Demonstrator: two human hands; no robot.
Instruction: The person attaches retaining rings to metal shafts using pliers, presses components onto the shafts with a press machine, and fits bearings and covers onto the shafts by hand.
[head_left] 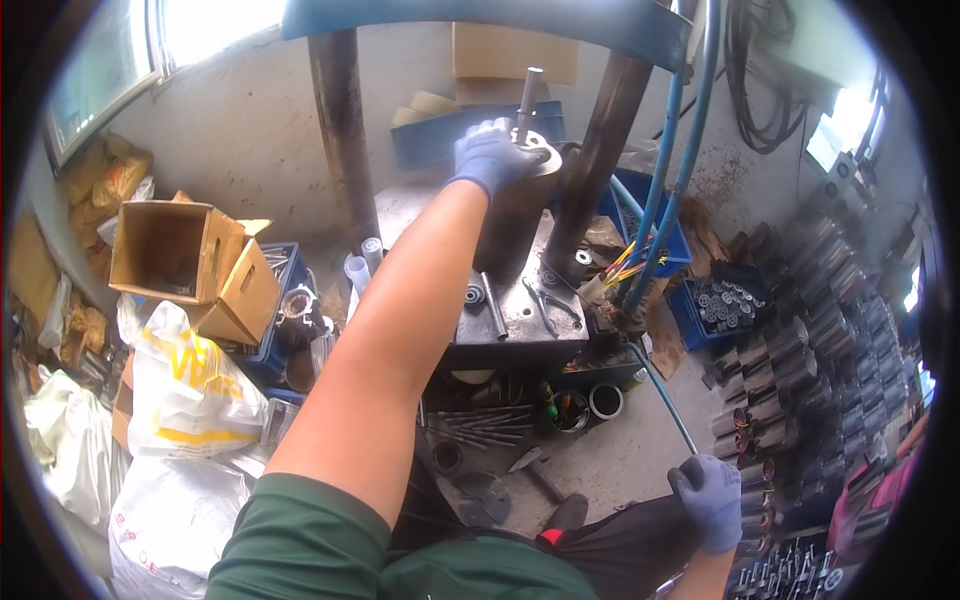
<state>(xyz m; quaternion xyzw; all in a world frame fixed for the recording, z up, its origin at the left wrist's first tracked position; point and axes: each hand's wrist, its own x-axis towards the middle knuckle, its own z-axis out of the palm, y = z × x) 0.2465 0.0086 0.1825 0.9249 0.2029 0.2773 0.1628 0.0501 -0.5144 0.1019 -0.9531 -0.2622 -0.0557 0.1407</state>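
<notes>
The work on this piece looks partway along, going by how things lie. The flanged metal part (543, 168) is set on top of the dark block (508, 232), and a metal rod (530, 98) stands nearly upright at it, so the placing appears done. Much of the rod rises clear of the flange, and above the block the blue crossbeam (480, 22) shows apart from the rod's top; anything that depends on those two meeting seems left undone.

The left hand (492, 155), gloved, touches the flanged part atop the block. Whether its grip is clamped on the flange or only steadies it I cannot tell, as the glove hides the contact. The right hand (710, 500), low and to the right of the block, has its grip closed around the end of a long lever (663, 392).

In front of the block, on the metal tabletop (522, 290), lie a short bar (495, 308) and pliers (546, 300), neither in hand. Well to the right of the block, a blue bin (690, 325) holds many round metal pieces (727, 305); whether they are finished or waiting is not shown.
</notes>
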